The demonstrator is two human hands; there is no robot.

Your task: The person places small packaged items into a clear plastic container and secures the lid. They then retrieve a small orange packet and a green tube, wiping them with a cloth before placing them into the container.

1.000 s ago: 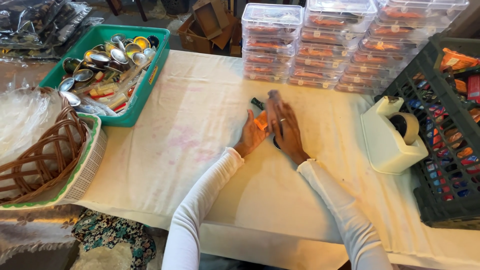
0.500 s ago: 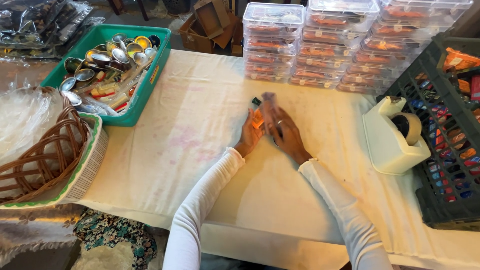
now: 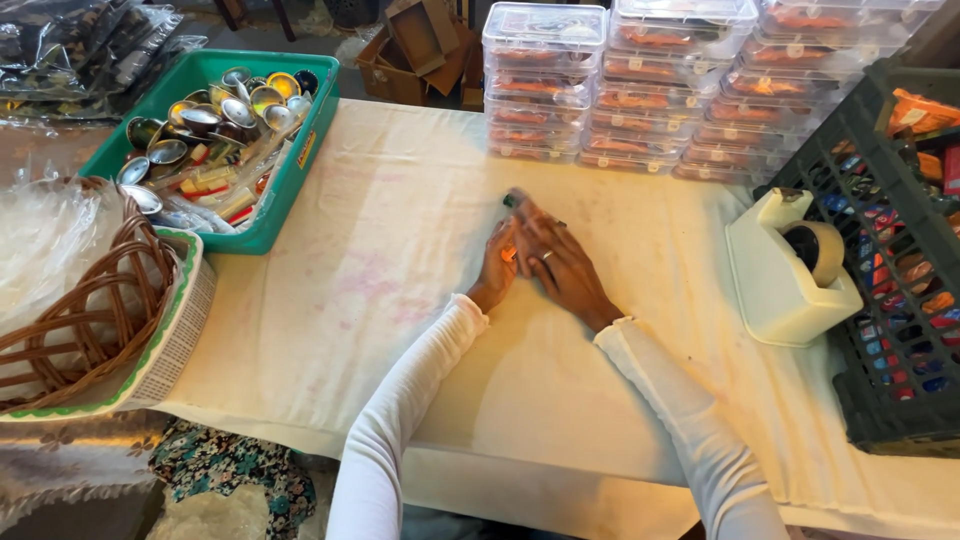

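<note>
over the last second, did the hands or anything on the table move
Hardly. The left hand and right hand stay pressed together around a small orange item on the white cloth, shifting only slightly; nothing was picked up or released. The dark end past the fingertips looks the same. The green tray, tape dispenser and stacked clear boxes have not moved.

Soft, even daylight, fairly bright; no hard shadows. Mild glare on clear plastic boxes (image 3: 545,30). Hands (image 3: 540,262) slightly motion-blurred. Wide-angle bending at edges; rest sharp.

Both hands (image 3: 540,265) on small orange packet (image 3: 509,254)
</note>
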